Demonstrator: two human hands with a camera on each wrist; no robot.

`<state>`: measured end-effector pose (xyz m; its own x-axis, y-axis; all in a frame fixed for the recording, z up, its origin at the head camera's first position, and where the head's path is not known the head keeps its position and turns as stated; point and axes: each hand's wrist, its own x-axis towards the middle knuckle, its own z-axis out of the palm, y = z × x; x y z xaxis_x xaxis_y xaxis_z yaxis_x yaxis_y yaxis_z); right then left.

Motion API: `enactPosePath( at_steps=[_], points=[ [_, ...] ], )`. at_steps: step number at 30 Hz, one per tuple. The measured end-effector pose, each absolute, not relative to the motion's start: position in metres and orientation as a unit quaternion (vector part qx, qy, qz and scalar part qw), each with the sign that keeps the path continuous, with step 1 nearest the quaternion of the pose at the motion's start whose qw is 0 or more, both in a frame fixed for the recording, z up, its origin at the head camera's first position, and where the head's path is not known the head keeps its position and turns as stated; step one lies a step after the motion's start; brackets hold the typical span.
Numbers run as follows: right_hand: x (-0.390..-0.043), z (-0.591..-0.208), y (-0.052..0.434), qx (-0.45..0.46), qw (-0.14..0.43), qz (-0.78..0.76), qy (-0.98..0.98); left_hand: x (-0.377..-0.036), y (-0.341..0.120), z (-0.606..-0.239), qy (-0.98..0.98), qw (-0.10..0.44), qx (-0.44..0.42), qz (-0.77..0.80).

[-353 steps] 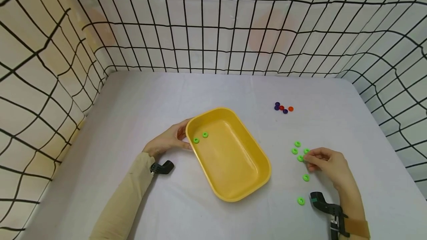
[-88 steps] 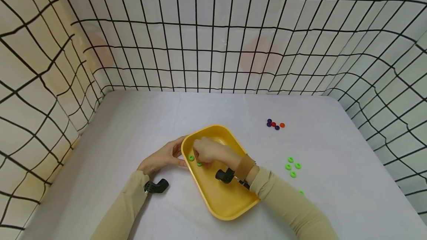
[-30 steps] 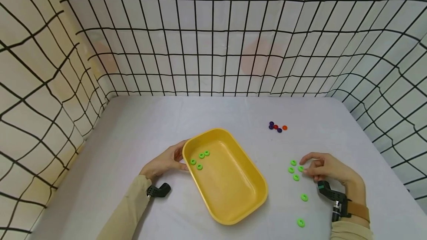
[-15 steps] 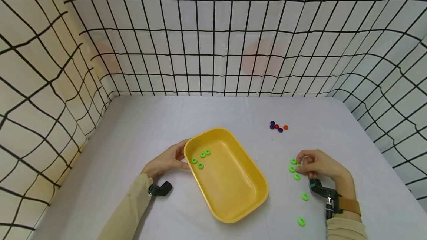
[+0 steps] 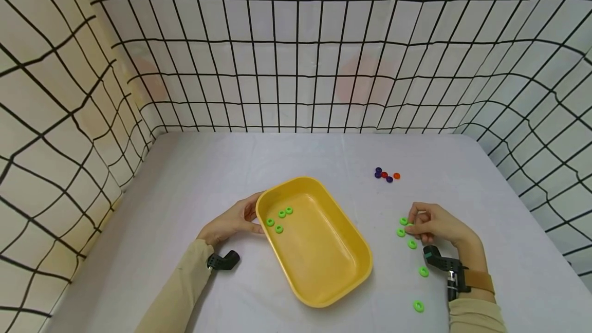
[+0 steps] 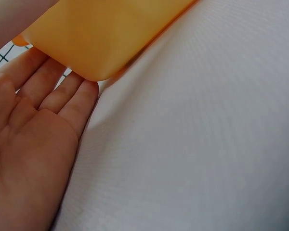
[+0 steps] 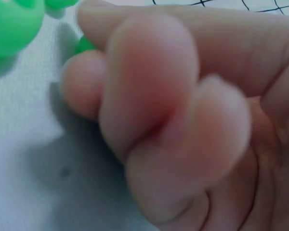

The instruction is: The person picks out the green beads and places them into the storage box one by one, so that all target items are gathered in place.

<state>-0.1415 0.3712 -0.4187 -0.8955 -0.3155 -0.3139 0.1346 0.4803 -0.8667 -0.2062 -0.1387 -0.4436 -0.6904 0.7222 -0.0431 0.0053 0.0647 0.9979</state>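
A yellow tray (image 5: 351, 251) lies slantwise on the white table and holds several green rings (image 5: 279, 228) at its far left end. My left hand (image 5: 252, 220) rests against the tray's left corner; in the left wrist view its straight fingers (image 6: 62, 91) touch the tray (image 6: 101, 33) from below. My right hand (image 5: 413, 226) is at the right, its fingers curled, pinching a green ring (image 5: 409, 226) among the loose green rings (image 5: 400, 232). In the right wrist view a bit of that green ring (image 7: 84, 44) shows between the fingertips (image 7: 82, 82).
More green rings (image 5: 423, 271) lie on the table toward the near edge, one (image 5: 418, 306) close to my right sleeve. A small cluster of purple, red and orange rings (image 5: 386, 174) lies further back. Black-grid netting walls (image 5: 296, 66) surround the table.
The tray has gained green rings since the first frame. Over the last second my right hand's fingers curled round a ring in the loose group and moved slightly left. The left hand stayed put.
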Motion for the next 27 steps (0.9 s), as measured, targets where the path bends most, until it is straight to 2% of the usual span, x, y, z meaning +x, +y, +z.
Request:
enactPosePath(
  at_steps=[19, 27],
  points=[
    [-0.139, -0.423, 0.382, 0.049, 0.179, -0.577, 0.795, -0.207, -0.132, -0.446, 0.675, 0.287, 0.266, 0.625],
    [-0.147, -0.414, 0.369, 0.052, 0.104, -0.665, 0.738, -0.205, -0.136, -0.443, 0.682, 0.285, 0.261, 0.621]
  ],
)
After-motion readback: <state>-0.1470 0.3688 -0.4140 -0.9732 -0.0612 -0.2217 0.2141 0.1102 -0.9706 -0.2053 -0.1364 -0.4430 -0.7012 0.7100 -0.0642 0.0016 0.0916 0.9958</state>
